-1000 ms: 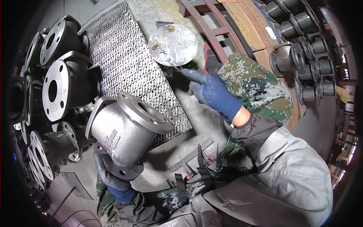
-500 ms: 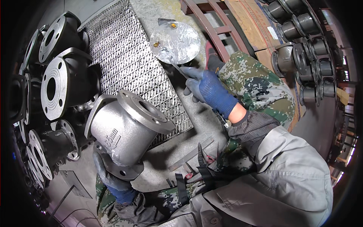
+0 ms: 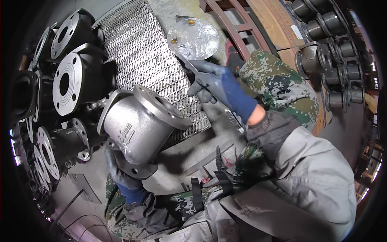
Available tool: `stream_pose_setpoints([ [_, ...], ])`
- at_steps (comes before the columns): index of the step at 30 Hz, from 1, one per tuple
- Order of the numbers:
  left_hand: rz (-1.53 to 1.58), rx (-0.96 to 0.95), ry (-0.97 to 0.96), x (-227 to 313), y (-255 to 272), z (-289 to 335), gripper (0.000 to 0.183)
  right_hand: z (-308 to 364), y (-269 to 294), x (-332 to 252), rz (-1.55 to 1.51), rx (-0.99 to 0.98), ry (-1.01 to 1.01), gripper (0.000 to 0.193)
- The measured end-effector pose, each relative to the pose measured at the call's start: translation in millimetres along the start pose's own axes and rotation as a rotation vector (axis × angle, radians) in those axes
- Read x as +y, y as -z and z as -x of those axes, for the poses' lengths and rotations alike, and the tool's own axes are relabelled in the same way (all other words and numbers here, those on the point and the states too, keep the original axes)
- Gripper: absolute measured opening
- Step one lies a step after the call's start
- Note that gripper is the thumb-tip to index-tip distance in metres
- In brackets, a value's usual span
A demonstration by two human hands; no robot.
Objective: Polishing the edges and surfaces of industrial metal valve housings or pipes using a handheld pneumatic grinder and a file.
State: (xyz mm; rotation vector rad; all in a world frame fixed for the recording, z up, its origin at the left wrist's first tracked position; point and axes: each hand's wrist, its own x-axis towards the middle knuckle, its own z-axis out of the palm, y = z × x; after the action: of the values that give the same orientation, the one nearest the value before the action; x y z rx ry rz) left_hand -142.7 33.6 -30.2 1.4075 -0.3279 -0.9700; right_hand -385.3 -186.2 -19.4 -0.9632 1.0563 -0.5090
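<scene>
A grey cast flanged pipe fitting (image 3: pixel 131 129) sits tilted in front of me, raised markings on its body and a round flange at its upper right. My left hand (image 3: pixel 125 176), in a grey-coated blue glove, is closed on its lower flange, the fingers partly hidden behind it. My right hand (image 3: pixel 219 82), gloved alike, grips a thin flat metal blade (image 3: pixel 188 63); its handle is hidden in the fist. The blade's tip lies at the near edge of a round metal plate (image 3: pixel 199 40), which carries small yellow-brown dabs.
An expanded-metal mesh panel (image 3: pixel 137 52) lies beyond the fitting. Several flanged fittings (image 3: pixel 68 82) crowd the left side; more fittings (image 3: pixel 310 60) stand on cardboard at the right. A red-brown metal frame (image 3: pixel 238 28) is at the back. Tools (image 3: pixel 217 161) lie between my legs.
The whole view has shifted a little, moving the scene right and up. My right hand has turned, showing more of its fingers and the blade. My left hand keeps its hold on the fitting.
</scene>
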Motion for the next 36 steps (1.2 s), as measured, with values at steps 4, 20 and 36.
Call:
stream_pose_setpoints([
  [4, -0.315, -0.116, -0.174, -13.4, 21.2, -1.7, 0.060, 71.3, -11.2, -17.1, 0.235, -0.163, 0.421, 0.044],
  [20, 0.174, -0.082, 0.034, -5.3, 9.3, -2.8, 0.061, 115.0, -55.9, 20.7, -0.094, -0.198, -0.183, 0.043],
  [36, 0.102, -0.028, 0.037, 0.6, 0.4, 0.8, 0.062, 115.7, -54.7, 6.9, 0.675, -0.240, 0.149, 0.048],
])
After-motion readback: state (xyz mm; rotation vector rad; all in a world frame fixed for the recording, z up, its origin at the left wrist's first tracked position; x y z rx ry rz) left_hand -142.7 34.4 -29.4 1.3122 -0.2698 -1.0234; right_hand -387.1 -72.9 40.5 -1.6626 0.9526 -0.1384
